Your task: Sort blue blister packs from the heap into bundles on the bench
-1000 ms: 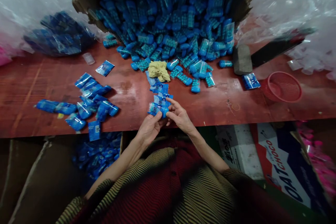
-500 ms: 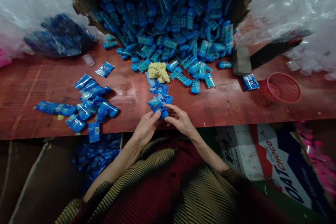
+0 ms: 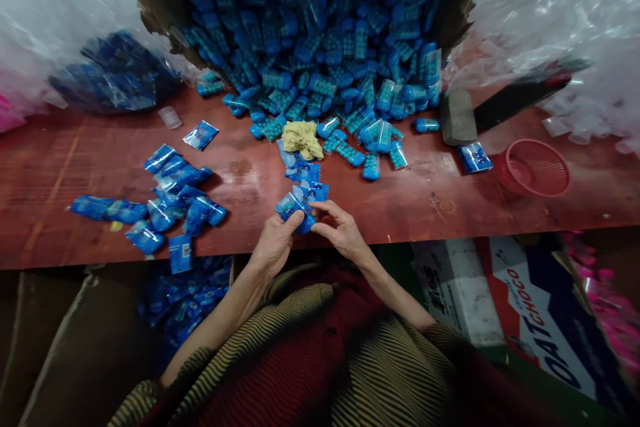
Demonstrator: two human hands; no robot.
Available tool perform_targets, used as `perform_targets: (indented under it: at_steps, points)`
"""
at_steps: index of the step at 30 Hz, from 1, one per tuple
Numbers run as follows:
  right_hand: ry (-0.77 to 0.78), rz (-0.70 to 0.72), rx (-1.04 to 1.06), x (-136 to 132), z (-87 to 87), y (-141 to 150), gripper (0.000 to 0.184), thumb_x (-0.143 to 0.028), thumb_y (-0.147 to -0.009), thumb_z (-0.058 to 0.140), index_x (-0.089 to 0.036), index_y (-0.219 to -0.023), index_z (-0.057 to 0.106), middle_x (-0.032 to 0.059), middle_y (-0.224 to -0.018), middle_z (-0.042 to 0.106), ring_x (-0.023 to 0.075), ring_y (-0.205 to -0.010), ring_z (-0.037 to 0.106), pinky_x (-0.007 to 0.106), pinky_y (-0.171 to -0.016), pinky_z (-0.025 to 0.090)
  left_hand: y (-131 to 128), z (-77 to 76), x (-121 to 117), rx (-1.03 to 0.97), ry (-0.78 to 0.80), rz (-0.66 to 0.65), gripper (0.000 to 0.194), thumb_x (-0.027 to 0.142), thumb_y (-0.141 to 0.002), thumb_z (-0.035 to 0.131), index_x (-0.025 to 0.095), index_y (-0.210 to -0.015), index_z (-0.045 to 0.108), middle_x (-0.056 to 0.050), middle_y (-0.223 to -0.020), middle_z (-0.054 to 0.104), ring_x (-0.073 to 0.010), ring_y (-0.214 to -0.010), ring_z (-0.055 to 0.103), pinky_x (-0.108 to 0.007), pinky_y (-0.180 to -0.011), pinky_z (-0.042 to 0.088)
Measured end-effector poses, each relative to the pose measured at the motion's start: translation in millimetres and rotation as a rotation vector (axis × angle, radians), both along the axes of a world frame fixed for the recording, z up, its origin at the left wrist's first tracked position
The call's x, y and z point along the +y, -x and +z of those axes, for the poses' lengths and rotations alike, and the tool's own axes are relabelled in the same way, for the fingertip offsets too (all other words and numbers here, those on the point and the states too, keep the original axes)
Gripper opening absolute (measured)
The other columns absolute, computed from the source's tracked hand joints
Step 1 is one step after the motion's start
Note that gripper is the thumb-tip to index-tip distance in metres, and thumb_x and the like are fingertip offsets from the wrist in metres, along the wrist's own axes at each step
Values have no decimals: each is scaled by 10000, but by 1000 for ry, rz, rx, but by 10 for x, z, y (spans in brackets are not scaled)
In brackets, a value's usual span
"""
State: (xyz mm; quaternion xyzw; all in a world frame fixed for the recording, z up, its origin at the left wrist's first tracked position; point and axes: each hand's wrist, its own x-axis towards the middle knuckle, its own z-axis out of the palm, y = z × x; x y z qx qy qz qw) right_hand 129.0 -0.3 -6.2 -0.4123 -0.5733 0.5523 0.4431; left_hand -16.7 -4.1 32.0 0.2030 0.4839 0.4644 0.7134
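Observation:
My left hand and my right hand meet at the near edge of a red-brown table. Both pinch one small blue packet in clear wrap. Just beyond it lies a short stack of flat blue wrappers, and behind that a crumpled yellow cloth. A big heap of blue pieces spills from a torn cardboard box at the back. To the left lies a pile of wrapped blue packets.
A red mesh basket stands at the right, with a grey block and a dark bar behind it. Clear plastic bags fill both back corners. Below the table are a box of blue packets and printed cartons.
Both hands have shifted slightly towards me and left with the packet, and the packet has turned between my fingers. Nothing else on the table has moved.

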Motion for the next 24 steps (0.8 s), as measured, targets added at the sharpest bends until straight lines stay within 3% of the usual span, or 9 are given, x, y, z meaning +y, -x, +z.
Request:
perform_targets:
  at_steps: [4,8,14,18,24]
  points:
    - [102,34,152,-19,-102,25,461,-272,-746,681,-308,-1195,584,4,-1082,585,156,-1016,555,299,-918,448,28,1,-6,-162,55,-110,340,303,-642,775,112,-910,689,-74,-809,714,-195,-816,662,-325,-833,492]
    - [117,53,124,-19,-75,-23,485,-325,-757,660,-293,-1231,561,5,-1038,582,157,-976,553,289,-878,458,32,-18,-28,-290,60,-169,334,279,-680,751,110,-958,677,-76,-838,716,-189,-825,665,-333,-866,493]
    - [-43,-10,37,-51,8,-32,406,-423,-833,577,-279,-1213,582,26,-994,601,167,-940,565,301,-881,449,-118,-28,-97,-299,59,-25,262,235,-708,729,119,-937,674,-50,-839,711,-139,-765,661,-274,-828,509]
    - [-11,-81,19,-69,-28,-8,390,-459,-848,536,-265,-1180,601,40,-1013,613,179,-926,573,320,-872,455,-172,-48,-103,-305,79,73,191,203,-737,701,136,-911,661,-34,-891,708,-122,-783,659,-282,-862,506]
    - [176,123,131,-4,-13,-95,480,-353,-764,648,-273,-1229,561,-1,-1067,603,152,-945,573,285,-879,453,-105,-66,-60,-332,141,-61,180,165,-781,635,100,-947,663,-76,-819,706,-173,-816,673,-335,-885,503]
